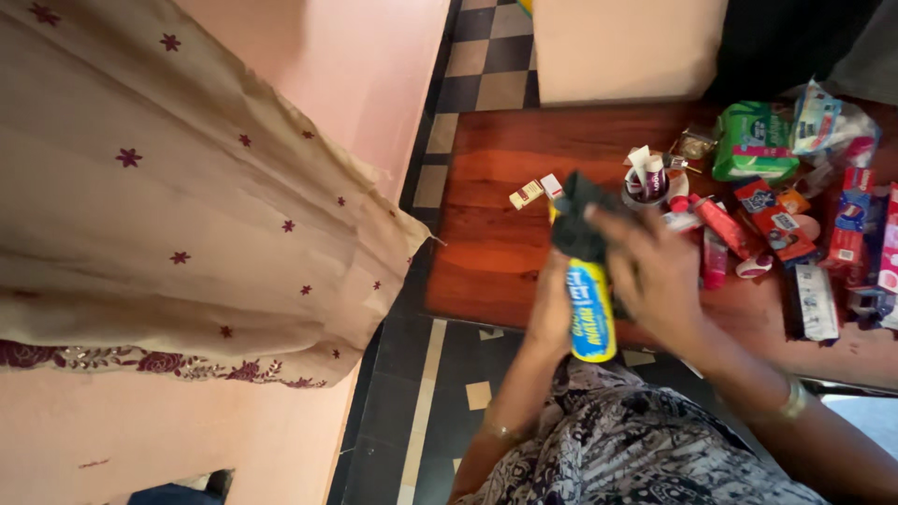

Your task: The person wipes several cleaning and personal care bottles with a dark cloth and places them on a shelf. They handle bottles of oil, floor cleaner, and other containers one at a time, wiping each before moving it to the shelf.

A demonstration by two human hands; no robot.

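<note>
Head view is showing the person's left hand [552, 313] wrapping around a tall blue and yellow spray can [589, 313], gripping it by the body and holding it upright just above the near edge of the reddish wooden table [486, 187]. The right hand [655, 271] is pressing a dark green cloth [580, 220] over the top of the can, fingers spread and curled onto the fabric, so both hands are closed on something.

Judging from this grip, the wiping is going best if the left hand is keeping the can steady while the cloth is working around the cap and shoulder, with fingers staying clear of the nozzle so nothing sprays.

Beyond the hands, a small white cup [650, 187] is standing on the table, holding a few upright tubes. To its right a crowd of small packets and tubes [748, 229] is lying loose, with a green plastic packet [753, 140] and a clear crinkled bag [828, 126] at the far side; what the bag is holding cannot be made out. Two small boxes [535, 191] are lying just left of the cloth. A beige curtain with maroon stars [187, 187] is hanging at the left, over a dark tiled floor [421, 374].
</note>
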